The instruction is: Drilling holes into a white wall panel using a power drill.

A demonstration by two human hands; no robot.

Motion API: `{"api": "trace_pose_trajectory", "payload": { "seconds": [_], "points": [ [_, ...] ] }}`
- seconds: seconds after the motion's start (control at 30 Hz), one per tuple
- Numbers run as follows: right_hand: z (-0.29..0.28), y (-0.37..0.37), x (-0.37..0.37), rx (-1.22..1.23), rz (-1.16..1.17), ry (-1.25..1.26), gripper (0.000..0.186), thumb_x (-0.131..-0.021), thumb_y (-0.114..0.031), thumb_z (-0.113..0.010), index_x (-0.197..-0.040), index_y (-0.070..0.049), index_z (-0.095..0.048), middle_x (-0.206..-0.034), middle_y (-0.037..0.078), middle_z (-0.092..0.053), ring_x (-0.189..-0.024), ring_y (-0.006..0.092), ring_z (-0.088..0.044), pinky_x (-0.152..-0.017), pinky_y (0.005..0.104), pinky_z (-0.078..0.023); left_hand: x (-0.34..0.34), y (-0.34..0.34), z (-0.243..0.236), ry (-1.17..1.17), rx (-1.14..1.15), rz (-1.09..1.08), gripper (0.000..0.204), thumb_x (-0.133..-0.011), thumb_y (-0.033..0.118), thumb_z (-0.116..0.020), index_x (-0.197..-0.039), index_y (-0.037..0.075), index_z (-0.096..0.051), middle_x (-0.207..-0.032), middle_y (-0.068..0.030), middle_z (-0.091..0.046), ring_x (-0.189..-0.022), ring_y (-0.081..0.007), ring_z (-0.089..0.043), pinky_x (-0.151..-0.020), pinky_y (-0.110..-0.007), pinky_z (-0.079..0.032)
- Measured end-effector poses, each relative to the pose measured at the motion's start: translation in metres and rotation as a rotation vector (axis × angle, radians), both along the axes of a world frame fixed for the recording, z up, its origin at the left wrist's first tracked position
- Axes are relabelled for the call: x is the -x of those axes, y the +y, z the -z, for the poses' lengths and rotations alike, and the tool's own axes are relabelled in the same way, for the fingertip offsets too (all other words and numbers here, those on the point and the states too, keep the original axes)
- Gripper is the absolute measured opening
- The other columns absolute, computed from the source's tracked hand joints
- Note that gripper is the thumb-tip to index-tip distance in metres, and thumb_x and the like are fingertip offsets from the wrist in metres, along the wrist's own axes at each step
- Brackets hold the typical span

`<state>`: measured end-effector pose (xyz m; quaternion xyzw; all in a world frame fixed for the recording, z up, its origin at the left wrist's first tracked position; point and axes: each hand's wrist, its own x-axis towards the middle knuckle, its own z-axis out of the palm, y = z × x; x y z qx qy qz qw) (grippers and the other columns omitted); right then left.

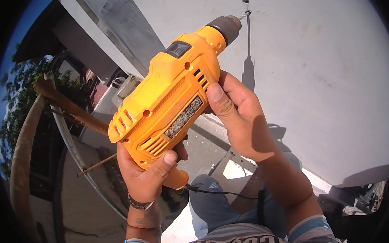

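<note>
Both my hands hold a yellow corded power drill [169, 91] tilted up and to the right. My left hand [145, 174] is wrapped round its rear handle, thumb on the near side; the fingers behind are mostly hidden. Near the front, my right hand [241, 113] grips the body, its thumb on the side by the vents. A grey drill bit [244, 15] sticks out of the black chuck [225, 28]. The bit's tip meets a small hole or mark on the pale wall [312, 61]; how deep it goes I cannot tell. Another dark hole [245, 1] lies just beyond.
The drill's black cord [226, 193] runs from the handle past my legs in jeans [212, 206]. Curved poles [25, 156] and a wooden beam [72, 106] stand at the left, with trees behind. Dark clutter [362, 198] lies by the wall's foot at the right.
</note>
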<state>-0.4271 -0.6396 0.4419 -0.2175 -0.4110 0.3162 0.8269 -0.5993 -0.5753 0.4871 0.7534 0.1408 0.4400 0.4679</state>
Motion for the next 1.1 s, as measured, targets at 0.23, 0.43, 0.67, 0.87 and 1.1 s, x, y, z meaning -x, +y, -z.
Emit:
{"api": "trace_pose_trajectory", "payload": {
  "seconds": [0.23, 0.43, 0.67, 0.87, 1.1],
  "points": [
    [-0.008, -0.013, -0.008, -0.244, 1.25, -0.632, 0.04, -0.085, -0.008, -0.071, -0.122, -0.001, -0.058, -0.114, 0.018, -0.06, -0.101, 0.023, -0.056, -0.091, 0.0388, -0.048, -0.014, -0.008, 0.015, 0.009, -0.096, 0.133, 0.075, -0.087, -0.004, -0.074, -0.148, 0.002, -0.032, -0.137, -0.0179, -0.054, -0.128, -0.0273, -0.059, -0.099, -0.036, -0.056],
    [-0.051, 0.004, 0.005, -0.303, 1.37, -0.872, 0.017, -0.075, -0.026, -0.074, -0.084, -0.012, -0.069, -0.097, 0.006, -0.066, -0.095, 0.0248, -0.061, -0.09, 0.0462, -0.044, -0.028, 0.006, 0.01, 0.36, -0.91, -0.122, 0.088, -0.079, 0.014, -0.086, -0.149, 0.006, -0.033, -0.14, -0.0117, -0.053, -0.126, -0.0251, -0.058, -0.105, -0.042, -0.048],
    [-0.073, 0.004, -0.007, -0.164, 1.067, -1.187, 0.021, -0.071, -0.033, -0.077, -0.07, -0.012, -0.07, -0.072, 0.0, -0.066, -0.068, 0.02, -0.063, -0.076, 0.0367, -0.042, -0.018, 0.004, 0.03, 0.159, -0.379, -0.316, 0.095, -0.075, 0.028, -0.088, -0.148, 0.005, -0.032, -0.137, -0.01, -0.051, -0.126, -0.0237, -0.053, -0.105, -0.04, -0.044],
    [-0.066, 0.01, -0.017, -0.183, 1.072, -1.178, 0.018, -0.072, -0.029, -0.073, -0.068, -0.012, -0.07, -0.066, 0.0, -0.064, -0.067, 0.019, -0.063, -0.076, 0.0361, -0.042, -0.029, 0.008, 0.029, 0.055, -0.328, -0.317, 0.095, -0.073, 0.03, -0.089, -0.149, 0.008, -0.036, -0.138, -0.0073, -0.05, -0.128, -0.0207, -0.052, -0.106, -0.039, -0.043],
    [-0.066, 0.009, -0.011, -0.191, 1.09, -1.186, 0.016, -0.069, -0.028, -0.071, -0.067, -0.012, -0.072, -0.068, 0.003, -0.067, -0.066, 0.0199, -0.063, -0.076, 0.0383, -0.042, 0.001, 0.015, 0.037, 0.141, -0.371, -0.373, 0.084, -0.077, 0.028, -0.084, -0.147, 0.007, -0.044, -0.141, -0.01, -0.054, -0.126, -0.0217, -0.057, -0.104, -0.039, -0.046]
  ]
}}
